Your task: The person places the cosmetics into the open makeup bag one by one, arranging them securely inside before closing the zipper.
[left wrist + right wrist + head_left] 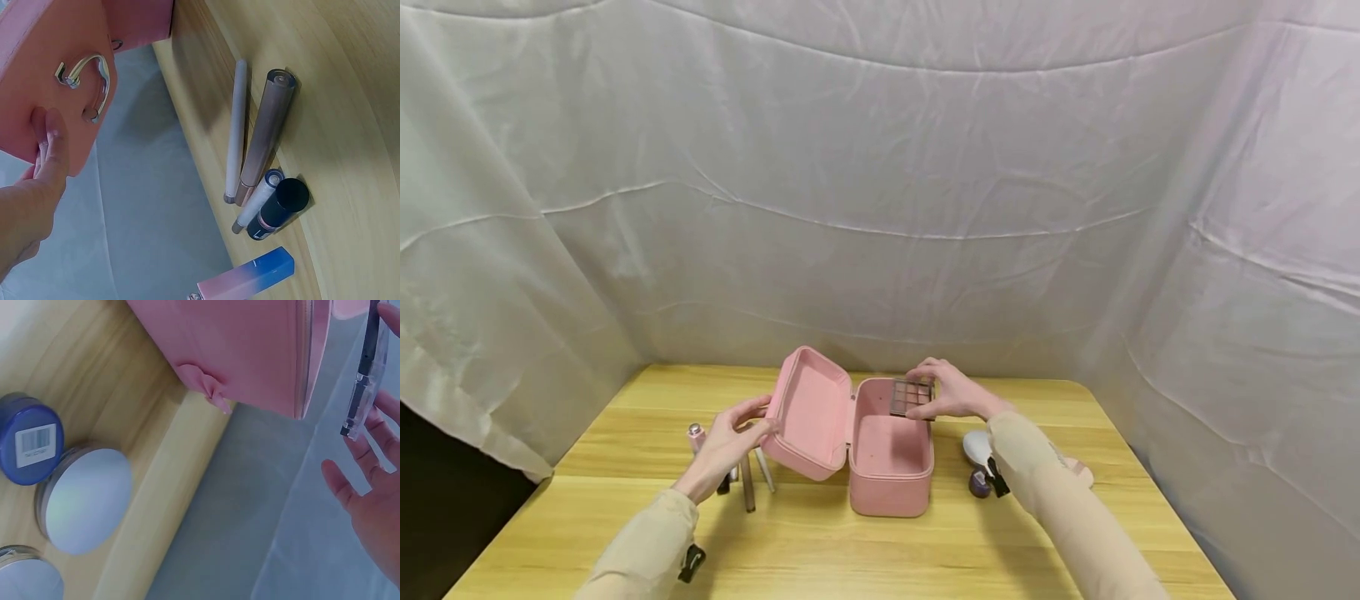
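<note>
A pink cosmetic case (891,497) stands on the table with its lid (814,408) swung out to the left. My left hand (724,443) holds the lid by its outer edge; in the left wrist view its fingertips lie on the lid's outside, near a metal handle (103,81). My right hand (957,397) grips an eyeshadow palette (904,398) between thumb and fingers, above the far right part of the case's open body. Edge-on, the palette (365,378) shows a clear cover in the right wrist view. The case's pink floor is visible.
Left of the case lie a brown tube (267,128), a slim pale pen (236,128), a black-capped tube (281,206) and a pink-and-blue bottle (250,275). On the right are a dark blue jar (31,437) and a round silvery compact (90,500). Grey cloth (880,167) hangs behind.
</note>
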`<state>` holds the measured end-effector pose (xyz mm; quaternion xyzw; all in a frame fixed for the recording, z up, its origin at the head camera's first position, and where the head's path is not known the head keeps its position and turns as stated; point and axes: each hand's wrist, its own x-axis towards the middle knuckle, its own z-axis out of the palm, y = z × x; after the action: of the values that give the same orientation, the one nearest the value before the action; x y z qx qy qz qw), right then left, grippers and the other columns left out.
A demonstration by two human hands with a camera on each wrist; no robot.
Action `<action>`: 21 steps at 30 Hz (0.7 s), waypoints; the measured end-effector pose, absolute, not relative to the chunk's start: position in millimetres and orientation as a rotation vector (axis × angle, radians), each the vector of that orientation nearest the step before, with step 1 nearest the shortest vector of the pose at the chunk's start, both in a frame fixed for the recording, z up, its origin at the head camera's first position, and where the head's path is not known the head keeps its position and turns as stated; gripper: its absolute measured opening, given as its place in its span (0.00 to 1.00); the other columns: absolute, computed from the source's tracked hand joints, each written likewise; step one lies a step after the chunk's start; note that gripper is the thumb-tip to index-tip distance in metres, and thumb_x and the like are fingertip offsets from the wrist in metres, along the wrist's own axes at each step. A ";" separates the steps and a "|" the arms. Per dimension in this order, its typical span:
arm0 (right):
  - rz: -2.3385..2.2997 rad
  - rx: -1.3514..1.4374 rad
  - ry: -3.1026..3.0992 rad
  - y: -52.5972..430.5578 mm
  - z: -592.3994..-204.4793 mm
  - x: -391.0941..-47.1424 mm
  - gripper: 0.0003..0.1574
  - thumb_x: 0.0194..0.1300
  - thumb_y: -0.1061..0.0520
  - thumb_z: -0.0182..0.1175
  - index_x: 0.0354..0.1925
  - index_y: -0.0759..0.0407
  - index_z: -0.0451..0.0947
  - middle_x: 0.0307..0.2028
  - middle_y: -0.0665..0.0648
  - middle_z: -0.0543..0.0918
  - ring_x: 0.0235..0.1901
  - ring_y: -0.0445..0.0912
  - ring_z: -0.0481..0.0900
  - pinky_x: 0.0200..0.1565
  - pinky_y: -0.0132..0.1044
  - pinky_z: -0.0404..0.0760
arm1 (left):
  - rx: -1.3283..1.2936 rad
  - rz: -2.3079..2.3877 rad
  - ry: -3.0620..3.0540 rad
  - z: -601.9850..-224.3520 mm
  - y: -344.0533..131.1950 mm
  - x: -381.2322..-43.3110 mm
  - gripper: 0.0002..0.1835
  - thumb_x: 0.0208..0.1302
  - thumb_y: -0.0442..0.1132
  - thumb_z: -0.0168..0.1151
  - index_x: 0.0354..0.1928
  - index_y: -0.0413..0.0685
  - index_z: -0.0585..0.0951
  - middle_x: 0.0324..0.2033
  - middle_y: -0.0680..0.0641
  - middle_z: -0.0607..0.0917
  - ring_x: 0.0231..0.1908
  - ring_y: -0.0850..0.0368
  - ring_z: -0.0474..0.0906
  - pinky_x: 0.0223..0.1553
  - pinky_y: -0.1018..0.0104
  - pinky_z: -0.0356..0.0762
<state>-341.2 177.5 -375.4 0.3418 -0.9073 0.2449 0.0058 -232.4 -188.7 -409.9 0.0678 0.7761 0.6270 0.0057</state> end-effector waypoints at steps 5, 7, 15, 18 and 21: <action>0.739 1.144 -2.844 167.9 -377.1 -349.7 0.40 0.51 0.47 0.76 0.58 0.66 0.79 0.54 0.65 0.80 0.55 0.58 0.75 0.60 0.55 0.76 | 0.204 1.953 2.438 -410.0 -189.3 -233.0 0.32 0.71 0.39 0.58 0.73 0.35 0.64 0.66 0.30 0.72 0.65 0.38 0.74 0.58 0.68 0.81; 0.720 1.161 -2.848 163.7 -378.1 -352.7 0.40 0.51 0.47 0.76 0.58 0.65 0.80 0.54 0.64 0.80 0.55 0.57 0.75 0.59 0.54 0.77 | 0.198 1.952 2.438 -409.9 -189.4 -233.2 0.32 0.72 0.39 0.58 0.73 0.35 0.64 0.66 0.31 0.72 0.65 0.39 0.74 0.58 0.69 0.81; 0.660 1.138 -2.898 147.6 -379.7 -357.8 0.40 0.51 0.46 0.77 0.59 0.61 0.80 0.55 0.61 0.80 0.55 0.55 0.74 0.57 0.51 0.75 | 0.201 1.965 2.426 -409.2 -189.9 -231.4 0.33 0.71 0.39 0.59 0.73 0.34 0.63 0.65 0.30 0.72 0.65 0.38 0.74 0.58 0.68 0.82; 0.641 1.140 -2.913 142.5 -381.5 -359.3 0.41 0.51 0.45 0.77 0.60 0.60 0.80 0.55 0.60 0.80 0.55 0.55 0.74 0.57 0.51 0.74 | 0.205 1.969 2.419 -408.8 -190.5 -230.4 0.33 0.71 0.38 0.59 0.73 0.34 0.63 0.65 0.30 0.72 0.64 0.40 0.75 0.56 0.71 0.82; 0.619 1.130 -2.928 139.2 -383.6 -360.5 0.41 0.50 0.44 0.76 0.60 0.59 0.79 0.56 0.59 0.80 0.56 0.54 0.74 0.57 0.52 0.72 | 0.206 1.971 2.419 -409.4 -191.0 -230.7 0.33 0.72 0.38 0.58 0.74 0.34 0.63 0.64 0.30 0.72 0.64 0.41 0.76 0.55 0.73 0.82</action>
<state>-360.5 139.2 -383.6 0.3532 -0.9149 0.1934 -0.0287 -230.7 -191.0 -409.4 0.0659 0.7734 0.6304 0.0073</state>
